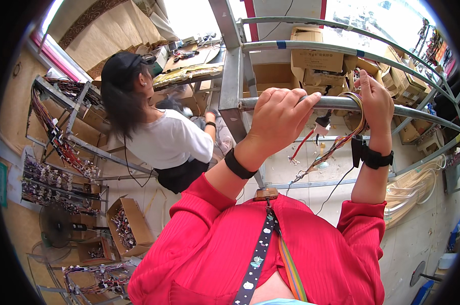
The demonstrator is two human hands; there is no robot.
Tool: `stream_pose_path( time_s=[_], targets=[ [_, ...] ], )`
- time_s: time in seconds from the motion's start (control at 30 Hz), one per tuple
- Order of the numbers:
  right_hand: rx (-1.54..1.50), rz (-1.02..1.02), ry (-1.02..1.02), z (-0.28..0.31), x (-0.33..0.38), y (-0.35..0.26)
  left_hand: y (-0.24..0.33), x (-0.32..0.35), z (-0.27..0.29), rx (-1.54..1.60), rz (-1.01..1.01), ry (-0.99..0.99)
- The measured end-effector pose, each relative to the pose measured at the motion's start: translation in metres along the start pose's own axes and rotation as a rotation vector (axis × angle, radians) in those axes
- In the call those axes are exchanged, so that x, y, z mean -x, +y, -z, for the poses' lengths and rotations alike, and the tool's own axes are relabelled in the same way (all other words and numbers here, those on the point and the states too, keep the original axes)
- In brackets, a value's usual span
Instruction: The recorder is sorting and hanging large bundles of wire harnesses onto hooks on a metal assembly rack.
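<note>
My left hand (284, 116) is closed over a grey metal rail (331, 103), its fingers draped across the top and pressed on it. Just right of it, a multicoloured wire harness (360, 113) loops over the same rail and hangs below. My right hand (376, 104) is at this loop, closed against the wires, with one digit pointing up; its other fingertips are partly hidden. Between the hands, a black and white connector (322, 124) hangs under the rail, with red wires (302, 145) below it. Each wrist wears a black band.
A person in a white top (171, 134) works at a bench (186, 68) on the left. Cardboard boxes (316, 58) stand behind the rails. Wire bundles hang on a rack (62, 137) at far left, near a fan (57, 223). Pale tubing (415, 188) lies at right.
</note>
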State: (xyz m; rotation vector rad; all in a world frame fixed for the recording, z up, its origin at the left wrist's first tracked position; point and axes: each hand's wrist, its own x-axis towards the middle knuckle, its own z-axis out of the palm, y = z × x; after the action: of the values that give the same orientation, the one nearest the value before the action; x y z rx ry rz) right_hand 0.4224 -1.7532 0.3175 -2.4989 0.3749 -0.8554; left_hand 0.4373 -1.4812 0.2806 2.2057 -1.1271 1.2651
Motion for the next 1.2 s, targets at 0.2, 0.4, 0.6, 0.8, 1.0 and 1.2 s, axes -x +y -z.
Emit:
stream_pose_path(
  time_s=[0.2,0.4,0.6,0.8,1.0,1.2],
  targets=[
    [0.005,0.003,-0.004,0.0,-0.001,0.001,0.0,0.0,0.0,0.002,0.003,-0.003],
    [-0.001,-0.003,-0.006,0.002,0.001,-0.002,0.001,-0.001,0.0,-0.003,0.0,0.008],
    [0.005,0.0,-0.018,0.002,0.0,-0.003,0.002,0.004,0.006,0.021,0.002,-0.033],
    [0.001,0.016,0.004,0.001,0.0,0.0,0.008,0.04,0.032,0.265,-0.006,-0.063],
    [0.002,0.001,-0.019,0.0,0.002,-0.007,-0.005,0.143,0.025,0.572,0.134,-0.138],
    [-0.004,0.036,0.012,0.001,0.004,-0.004,-0.03,0.262,0.002,0.551,0.632,-0.165]
  ],
)
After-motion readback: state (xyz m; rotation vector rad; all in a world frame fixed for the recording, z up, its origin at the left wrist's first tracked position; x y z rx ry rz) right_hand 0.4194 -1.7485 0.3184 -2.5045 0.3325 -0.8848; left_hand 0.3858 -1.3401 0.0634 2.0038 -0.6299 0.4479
